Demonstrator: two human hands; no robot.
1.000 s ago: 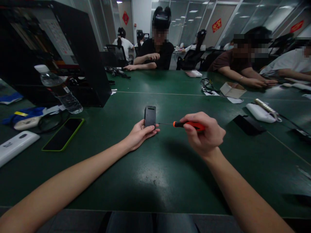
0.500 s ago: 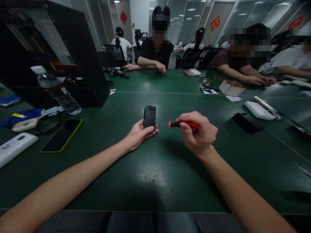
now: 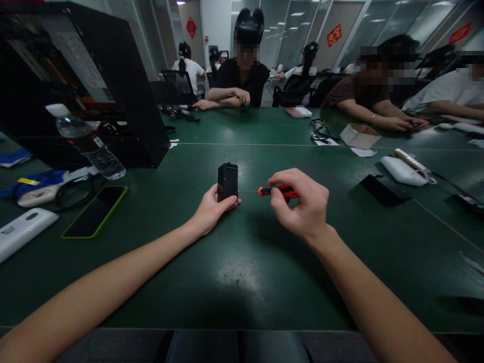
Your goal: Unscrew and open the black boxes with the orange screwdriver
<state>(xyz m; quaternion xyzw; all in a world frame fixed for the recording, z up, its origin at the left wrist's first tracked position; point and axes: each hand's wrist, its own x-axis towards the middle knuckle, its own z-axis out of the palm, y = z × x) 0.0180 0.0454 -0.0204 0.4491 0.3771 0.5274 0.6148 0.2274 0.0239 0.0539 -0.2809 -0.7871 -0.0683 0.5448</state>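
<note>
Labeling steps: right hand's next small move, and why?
Probably a slight twist of the screwdriver: the right hand holds it, its shaft points at the side of the black box, which the left hand holds. Contact is too small to confirm.

The left hand (image 3: 213, 209) is wrapped around the lower end of the black box (image 3: 227, 182); its thumb (image 3: 227, 203) presses across the front, and fingertips (image 3: 238, 201) show past the lower right corner. The left wrist (image 3: 194, 225) is nearly straight, and the bare left forearm (image 3: 124, 269) slants away from the box toward the near left. The right hand (image 3: 304, 206) is to the right of the box, apart from it, fingers and thumb bent in a loose grip, knuckles up. From there the right forearm (image 3: 372, 290) slopes toward the near right. Both thighs (image 3: 204, 348) are below the box.
</note>
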